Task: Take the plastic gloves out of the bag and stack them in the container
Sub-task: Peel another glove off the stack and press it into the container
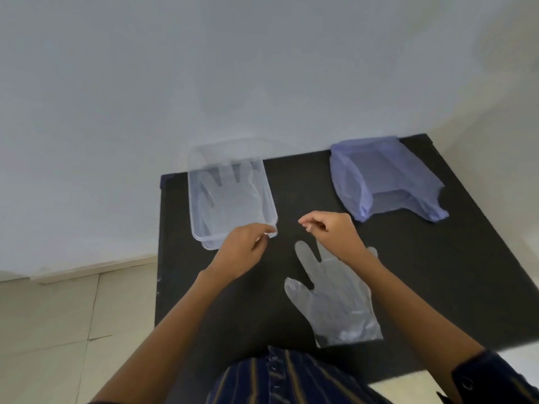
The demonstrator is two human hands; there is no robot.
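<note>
Our left hand point(243, 252) sits just left of the frame's centre with its fingers curled and the fingertips pinched together at the near right corner of the clear plastic container point(271, 199); whether a film of glove is caught between them we cannot tell, since the plastic there is too thin and blurred. Our right hand point(329, 231) hovers near the centre, thumb and forefinger pinched, the other fingers folded in; nothing visible shows in that pinch either. Below the right wrist, in the lower middle of the frame, one clear plastic glove point(335, 301) lies flat on the black table point(437, 287), fingers pointing away from us, and our forearm covers part of its far fingers. Inside the container, left of centre, at least one more glove point(227, 193) lies spread out, its outline faint through the transparent walls, so we cannot count how many are stacked there. In the upper right of the table lies a pale purple plastic bag point(385, 176), its mouth open toward us, its contents hard to make out. The striped shirt point(291, 377) is cut off at the bottom edge. A pale wall point(204, 68) fills the upper frame, and tiled floor point(58, 330) shows at lower left.
</note>
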